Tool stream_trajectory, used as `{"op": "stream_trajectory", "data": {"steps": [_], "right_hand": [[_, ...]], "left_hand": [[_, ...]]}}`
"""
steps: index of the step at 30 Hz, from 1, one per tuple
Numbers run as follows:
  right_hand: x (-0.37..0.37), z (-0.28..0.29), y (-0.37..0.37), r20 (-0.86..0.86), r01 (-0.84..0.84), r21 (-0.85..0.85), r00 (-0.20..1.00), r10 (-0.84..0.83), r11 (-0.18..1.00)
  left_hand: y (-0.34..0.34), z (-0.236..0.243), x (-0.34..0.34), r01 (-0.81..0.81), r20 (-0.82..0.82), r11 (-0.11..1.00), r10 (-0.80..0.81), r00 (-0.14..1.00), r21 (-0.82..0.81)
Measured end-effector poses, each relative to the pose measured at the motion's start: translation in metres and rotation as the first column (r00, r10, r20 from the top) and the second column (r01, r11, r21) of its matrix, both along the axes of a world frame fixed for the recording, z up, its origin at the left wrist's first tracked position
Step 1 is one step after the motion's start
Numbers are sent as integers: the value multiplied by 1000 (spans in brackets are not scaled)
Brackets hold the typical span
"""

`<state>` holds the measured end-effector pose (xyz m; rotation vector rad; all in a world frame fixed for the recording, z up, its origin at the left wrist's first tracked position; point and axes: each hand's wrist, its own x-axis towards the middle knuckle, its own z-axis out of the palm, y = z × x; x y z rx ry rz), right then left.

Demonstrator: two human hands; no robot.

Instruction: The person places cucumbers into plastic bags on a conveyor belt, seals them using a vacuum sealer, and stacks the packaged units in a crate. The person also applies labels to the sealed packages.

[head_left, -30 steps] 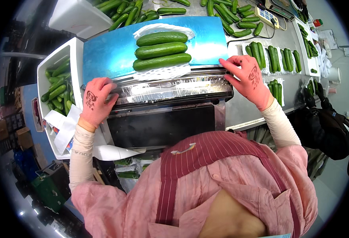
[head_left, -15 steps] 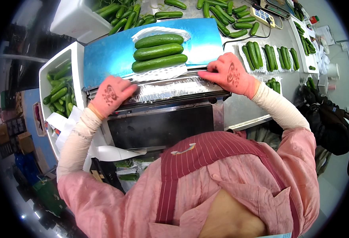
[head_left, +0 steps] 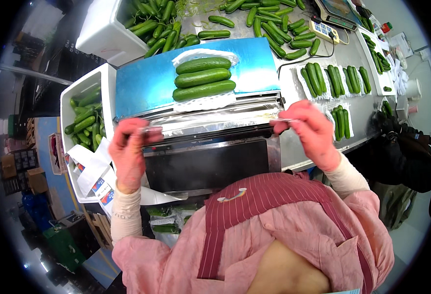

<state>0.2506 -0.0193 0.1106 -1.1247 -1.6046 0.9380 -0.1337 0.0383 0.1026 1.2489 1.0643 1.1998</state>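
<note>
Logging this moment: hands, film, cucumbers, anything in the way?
Left hand and right hand pinch clear film. Three cucumbers side by side on white netting. White sheet near left hand, possible snag.

Pink-gloved hands (head_left: pixel 128 156) pinching clear film (head_left: pixel 210 119), three cucumbers (head_left: pixel 203 77) on white netting (head_left: pixel 206 103)

The 2 hands (head_left: pixel 128 156) (head_left: pixel 316 134) have spread wider and drawn back, apparently pulling clear film (head_left: pixel 215 120).
</note>
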Motion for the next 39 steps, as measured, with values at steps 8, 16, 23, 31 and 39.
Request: {"op": "stream_trajectory", "data": {"steps": [8,16,23,31,39], "right_hand": [[-24,-14,158,202,193,501,922,-330,844],[-24,-97,172,635,45,458,683,-362,888],[-41,-93,153,356,214,182,896,-267,960],[-62,-80,134,-279,100,-396,934,-223,913],[-69,-100,140,-153,210,-320,951,-269,924]], "left_hand": [[151,6,56,-3,-171,971,45,984,240],[167,-67,50,279,-759,958,-137,636,60],[141,-85,46,96,-411,994,-63,910,60],[123,-82,55,-57,-164,998,56,985,1],[144,-99,64,-95,-92,995,92,991,-30]]}}
